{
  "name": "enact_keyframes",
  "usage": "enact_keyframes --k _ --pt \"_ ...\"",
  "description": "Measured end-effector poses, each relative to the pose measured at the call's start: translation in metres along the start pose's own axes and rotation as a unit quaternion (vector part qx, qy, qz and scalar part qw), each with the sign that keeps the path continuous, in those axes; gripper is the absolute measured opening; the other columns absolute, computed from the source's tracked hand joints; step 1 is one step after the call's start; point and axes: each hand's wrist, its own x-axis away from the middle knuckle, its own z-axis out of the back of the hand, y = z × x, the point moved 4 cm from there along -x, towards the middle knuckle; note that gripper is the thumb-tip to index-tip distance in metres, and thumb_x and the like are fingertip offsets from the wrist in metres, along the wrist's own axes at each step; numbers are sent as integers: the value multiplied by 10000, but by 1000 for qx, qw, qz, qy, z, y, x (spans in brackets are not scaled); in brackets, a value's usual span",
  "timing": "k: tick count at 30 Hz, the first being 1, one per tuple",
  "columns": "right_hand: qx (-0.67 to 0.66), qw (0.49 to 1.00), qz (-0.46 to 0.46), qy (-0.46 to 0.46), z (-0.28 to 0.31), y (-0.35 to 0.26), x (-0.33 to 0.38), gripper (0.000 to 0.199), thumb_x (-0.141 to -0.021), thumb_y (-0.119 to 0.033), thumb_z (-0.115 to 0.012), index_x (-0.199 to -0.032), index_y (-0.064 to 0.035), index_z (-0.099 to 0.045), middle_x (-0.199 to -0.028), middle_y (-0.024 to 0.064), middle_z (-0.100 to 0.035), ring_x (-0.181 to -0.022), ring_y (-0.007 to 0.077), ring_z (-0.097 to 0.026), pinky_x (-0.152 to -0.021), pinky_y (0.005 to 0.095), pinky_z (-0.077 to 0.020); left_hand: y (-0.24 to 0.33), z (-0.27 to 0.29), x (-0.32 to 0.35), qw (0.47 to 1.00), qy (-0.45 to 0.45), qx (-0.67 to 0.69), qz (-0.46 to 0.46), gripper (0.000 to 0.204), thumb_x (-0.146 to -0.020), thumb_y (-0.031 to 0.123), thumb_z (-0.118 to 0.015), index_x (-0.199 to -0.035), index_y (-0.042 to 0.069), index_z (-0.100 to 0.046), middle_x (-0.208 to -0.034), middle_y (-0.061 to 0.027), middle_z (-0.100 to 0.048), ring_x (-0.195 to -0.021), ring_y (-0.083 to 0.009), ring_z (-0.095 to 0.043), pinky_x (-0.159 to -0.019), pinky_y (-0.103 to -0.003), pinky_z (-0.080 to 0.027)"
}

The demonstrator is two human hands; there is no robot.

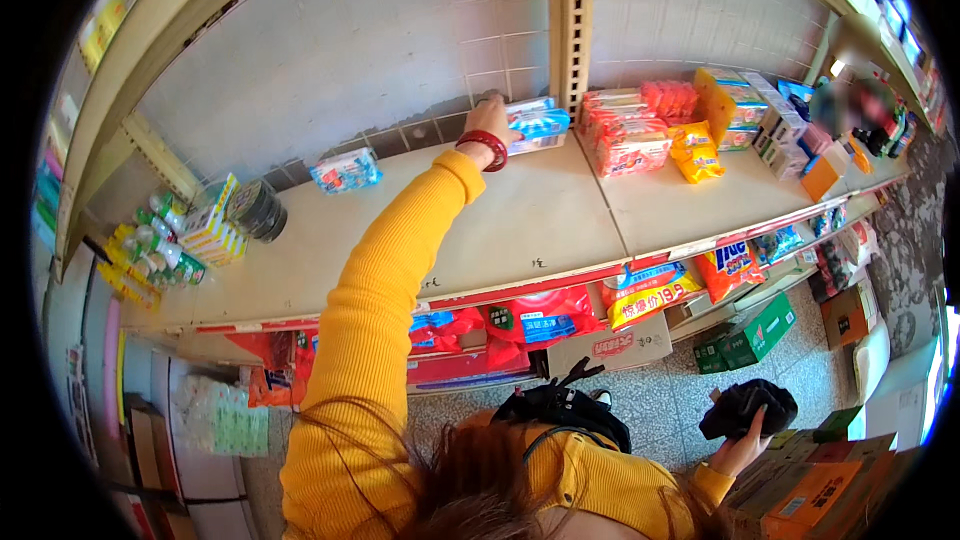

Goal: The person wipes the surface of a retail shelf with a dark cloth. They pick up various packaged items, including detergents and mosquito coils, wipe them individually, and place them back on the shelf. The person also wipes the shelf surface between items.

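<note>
My left hand, with a red bracelet at the wrist, reaches far over the shelf to the back wall. Its fingers close around the left end of a small stack of blue-and-white packets; the fingertips are partly hidden. Left of it, a single blue-and-white packet lies alone against the tiles. Low at the right, my right hand grips a bunched black cloth, held away from the shelf. Right of the upright post stand red-and-white packets in stacks.
Yellow bags and boxes line the shelf's right part. A dark round stack and bottles stand at the left end. Detergent bags fill the lower shelf. A green box and cartons are on the floor.
</note>
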Motion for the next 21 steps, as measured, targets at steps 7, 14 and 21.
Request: enact_keyframes --k 7,14,21 --pt "-11 999 -52 -13 3 13 -17 370 -859 -186 -579 -1182 -42 -473 -1054 58 -543 -931 161 -534 -816 310 -448 -35 33 25 999 29 -24 -2 520 -600 320 -784 -928 20 -514 -924 -191 -593 -884 -352 -574 -754 -401 -465" --pt "-57 995 -73 -46 -39 10 9 426 -853 -175 -580 -1230 -35 -441 -1159 110 -525 -1017 221 -534 -863 337 -452 -191 100 63 966 -87 -232 77 494 -572 242 -778 -993 69 -586 -1060 -183 -578 -1011 -333 -543 -861 -423 -442" --pt "-29 982 -43 -182 -128 21 52 417 -827 -118 -605 -1210 -33 -466 -1150 109 -535 -1032 198 -532 -858 332 -459 -231 114 100 990 -65 -100 79 391 -636 228 -738 -992 118 -620 -945 -126 -633 -912 -302 -584 -781 -365 -455"
